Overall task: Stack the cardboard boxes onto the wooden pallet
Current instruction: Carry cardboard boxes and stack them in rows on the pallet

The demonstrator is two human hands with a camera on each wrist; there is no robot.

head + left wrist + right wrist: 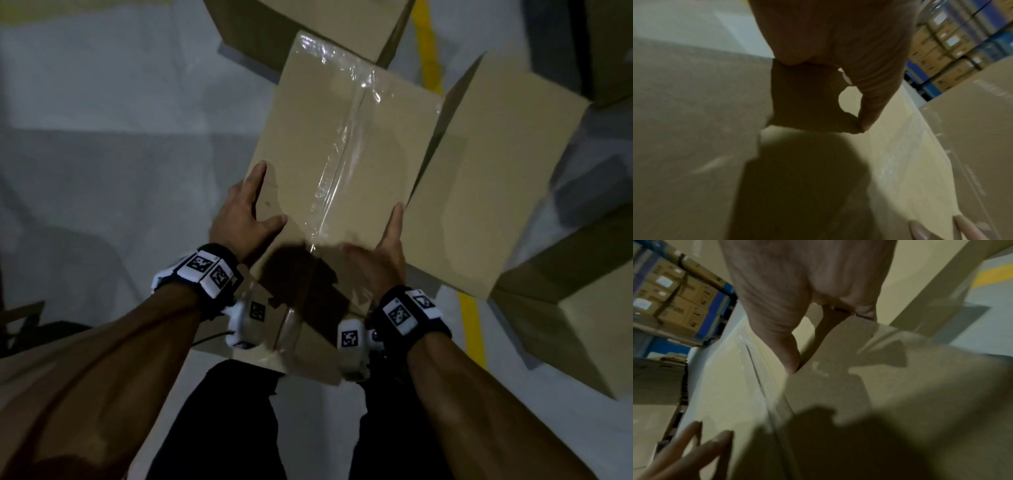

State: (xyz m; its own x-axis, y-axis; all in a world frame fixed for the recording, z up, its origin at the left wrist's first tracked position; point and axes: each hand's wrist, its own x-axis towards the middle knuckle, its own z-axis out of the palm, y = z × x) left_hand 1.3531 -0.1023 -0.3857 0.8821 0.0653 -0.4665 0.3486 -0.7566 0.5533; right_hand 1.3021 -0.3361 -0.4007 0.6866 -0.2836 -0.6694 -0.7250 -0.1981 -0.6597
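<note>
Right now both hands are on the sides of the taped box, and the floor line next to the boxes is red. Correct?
One thing is off: the floor line is yellow, not red, as the head view shows and the right wrist view confirms. The rest holds: the left hand and the right hand are on the sides of the taped box.

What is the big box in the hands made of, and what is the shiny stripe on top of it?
The box looks like plain brown cardboard: matte, flat tan panels with folded edges. The shiny stripe looks like clear plastic packing tape: it is see-through, wrinkled, and glints in the light along the seam where the flaps meet. Both hands, left hand and right hand, rest on its sides.
</note>
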